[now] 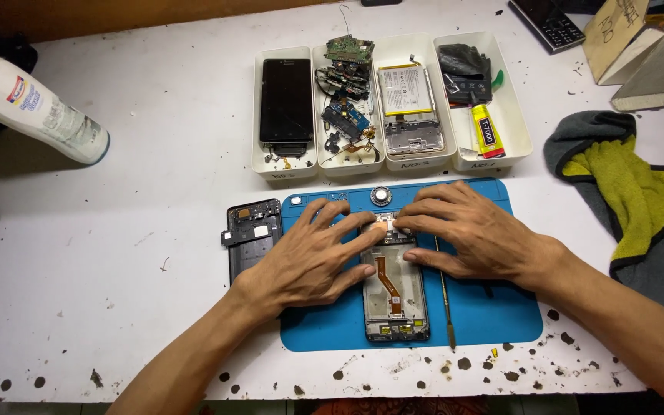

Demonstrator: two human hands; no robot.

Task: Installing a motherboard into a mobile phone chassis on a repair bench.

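Both hands work at the top end of an opened phone (395, 296) lying on a blue mat (493, 307) on the desk (117, 253); the left hand (313, 257) lies spread, fingertips pressing a small part at the phone's upper edge; the right hand (474, 230) pinches that same spot, its grip nearly closed. This looks like seating a small component; the next move calls for light, even pressure; a thin tool (446, 296) lies just beside the phone, a back cover (251, 234) at the mat's left edge.
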